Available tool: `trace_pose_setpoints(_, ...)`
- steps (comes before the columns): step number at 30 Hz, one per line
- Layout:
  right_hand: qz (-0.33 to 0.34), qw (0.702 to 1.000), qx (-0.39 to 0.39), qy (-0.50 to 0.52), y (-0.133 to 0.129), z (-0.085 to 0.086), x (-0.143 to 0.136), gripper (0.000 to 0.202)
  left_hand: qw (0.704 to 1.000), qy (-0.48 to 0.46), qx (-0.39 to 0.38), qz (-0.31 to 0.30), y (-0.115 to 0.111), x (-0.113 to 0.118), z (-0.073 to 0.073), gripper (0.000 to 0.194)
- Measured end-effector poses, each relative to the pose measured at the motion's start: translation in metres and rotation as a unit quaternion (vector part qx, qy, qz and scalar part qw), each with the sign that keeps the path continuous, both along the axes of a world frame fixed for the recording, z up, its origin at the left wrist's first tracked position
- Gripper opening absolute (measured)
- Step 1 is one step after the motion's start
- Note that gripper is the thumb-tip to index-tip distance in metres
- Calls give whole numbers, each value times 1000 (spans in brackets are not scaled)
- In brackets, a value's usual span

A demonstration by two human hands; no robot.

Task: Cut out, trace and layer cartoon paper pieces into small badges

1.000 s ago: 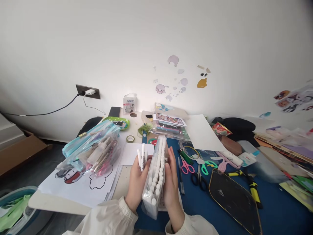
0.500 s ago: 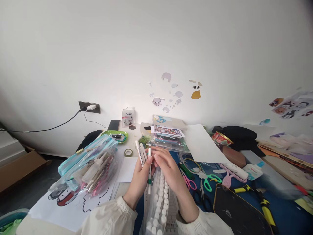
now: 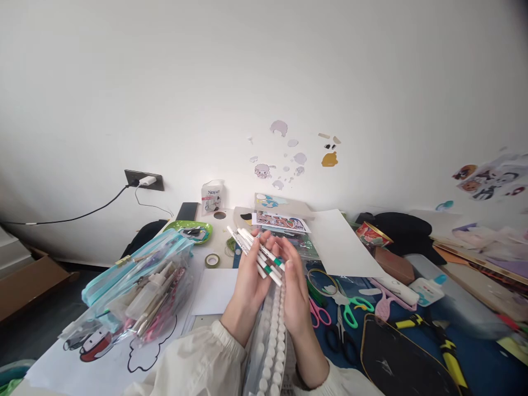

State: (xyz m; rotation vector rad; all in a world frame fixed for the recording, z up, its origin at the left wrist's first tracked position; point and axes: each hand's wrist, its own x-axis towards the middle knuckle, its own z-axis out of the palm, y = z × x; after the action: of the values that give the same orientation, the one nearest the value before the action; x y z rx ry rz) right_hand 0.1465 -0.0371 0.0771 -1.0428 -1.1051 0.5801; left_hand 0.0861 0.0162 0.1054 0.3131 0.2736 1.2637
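Several white marker pens [image 3: 267, 269] with green bands lie slantwise between my hands, their lower ends pointing right. My left hand [image 3: 248, 278] is closed around them from the left, thumb on top. From the other side my right hand [image 3: 296, 289] cups the green-banded ends, its fingers curled against the pens. Below both hands rests a long clear case [image 3: 272, 352] packed with rows of white-capped markers. Part of that case is hidden by my wrists.
A clear bag of tools [image 3: 152, 297] and a blue pouch [image 3: 124, 269] lie left, over a drawing [image 3: 111, 368]. Tape [image 3: 212, 260] sits near white paper [image 3: 214, 291]. Green scissors [image 3: 350, 314], black scissors [image 3: 341, 338], yellow-handled pliers [image 3: 449, 352] and a black board [image 3: 396, 363] lie right.
The marker pens have tipped from nearly upright to a slant, with more of them showing. My right hand has opened out and turned to cup their lower ends. The view has shifted slightly.
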Motion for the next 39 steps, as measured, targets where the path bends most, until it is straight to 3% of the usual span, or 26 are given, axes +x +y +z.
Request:
trace_pose_setpoints(7,95,990,-65,-80,-6,10,18,55,994,33,95,-35,-11,1,11,38)
trace_pose_setpoints(10,75,995,-27,-55,-2,16,26,51,989,49,127,-52,-8,0,12,43)
trace_pose_setpoints(12,89,994,-41,-37,7,25,33,51,982,81,147,-86,-8,0,11,42)
trace_pose_setpoints(16,275,947,-164,-15,30,52,50,47,955,168,190,-151,-7,2,4,43)
trace_pose_setpoints(20,364,916,-167,26,43,60,59,33,928,250,221,-164,-11,3,-2,39)
trace_pose_setpoints(25,350,919,-85,158,44,45,54,36,930,282,208,-110,-32,10,-7,35)
trace_pose_setpoints(30,291,904,1,312,47,45,57,32,914,325,237,43,-43,9,-19,53)
trace_pose_setpoints(32,240,887,65,389,49,47,62,32,890,351,286,60,-42,1,-20,53)
trace_pose_setpoints(35,175,851,132,477,49,46,67,30,833,385,397,10,-40,-12,-13,27)
trace_pose_setpoints(37,144,831,149,516,49,43,67,29,739,414,531,-25,-38,-18,-4,14)
trace_pose_setpoints(39,120,817,154,542,49,40,66,29,599,431,674,-39,-34,-21,5,11)
